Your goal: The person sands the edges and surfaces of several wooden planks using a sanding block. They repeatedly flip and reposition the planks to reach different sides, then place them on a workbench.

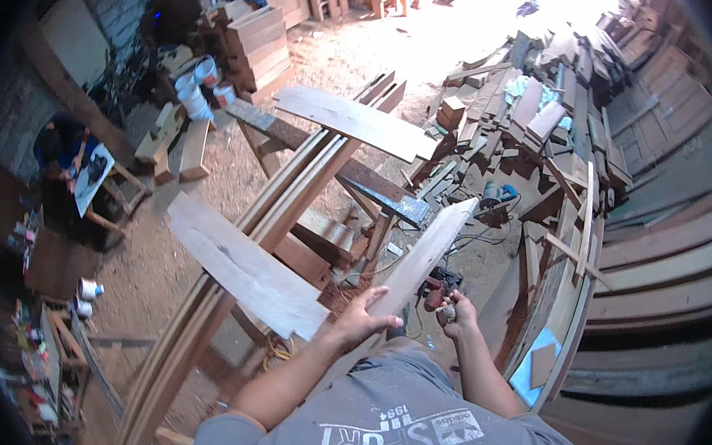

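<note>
A long pale wooden board (424,255) slants from my waist toward the upper right. My left hand (363,319) is over its near part, thumb and fingers spread; whether they touch the wood is unclear. To the right of the board, my right hand (459,316) is closed around a small pale object (446,313), too small to identify. Just beyond those fingers is a dark and reddish power tool (436,288), partly hidden. Two notched boards, a near one (246,262) and a far one (354,119), lie across several long timbers (291,199).
A sawhorse beam (385,192) supports the timbers. Right of it are scrap wood (474,131), a blue power saw (497,194) with loose cords, and stacked planks (560,269). Buckets (192,97) stand at upper left. Another person (61,145) is at a small table (92,180).
</note>
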Action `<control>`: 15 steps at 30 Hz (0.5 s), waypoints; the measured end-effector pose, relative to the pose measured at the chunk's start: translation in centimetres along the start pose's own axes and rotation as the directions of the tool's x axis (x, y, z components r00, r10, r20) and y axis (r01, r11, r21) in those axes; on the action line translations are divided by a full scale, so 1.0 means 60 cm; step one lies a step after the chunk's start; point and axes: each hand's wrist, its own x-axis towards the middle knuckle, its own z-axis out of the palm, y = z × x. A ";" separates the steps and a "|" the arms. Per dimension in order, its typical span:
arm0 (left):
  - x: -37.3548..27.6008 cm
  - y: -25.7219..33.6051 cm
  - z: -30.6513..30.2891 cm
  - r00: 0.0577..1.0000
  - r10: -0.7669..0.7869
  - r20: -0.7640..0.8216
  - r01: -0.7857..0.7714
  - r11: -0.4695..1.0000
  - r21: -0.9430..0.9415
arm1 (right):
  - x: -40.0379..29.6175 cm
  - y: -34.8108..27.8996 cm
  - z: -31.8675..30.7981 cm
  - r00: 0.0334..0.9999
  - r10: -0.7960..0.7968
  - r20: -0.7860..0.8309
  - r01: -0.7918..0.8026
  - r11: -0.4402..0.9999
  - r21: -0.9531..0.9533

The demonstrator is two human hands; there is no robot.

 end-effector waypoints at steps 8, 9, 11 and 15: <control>0.161 -0.012 0.057 0.873 0.222 -0.434 0.264 0.533 0.804 | 0.069 -0.187 0.084 0.964 -0.160 0.211 0.249 0.817 -0.520; 0.161 -0.022 0.060 0.856 0.262 -0.446 0.282 0.486 0.827 | 0.072 -0.203 0.091 0.955 -0.168 0.244 0.290 0.705 -0.647; 0.161 -0.030 0.073 0.833 0.267 -0.485 0.332 0.460 0.824 | 0.062 -0.244 0.129 0.935 -0.153 0.320 0.355 0.413 -0.839; 0.187 -0.029 0.081 0.797 0.364 -0.483 0.355 0.364 0.861 | 0.173 -0.259 0.101 0.732 -0.255 0.632 0.561 -0.301 -0.771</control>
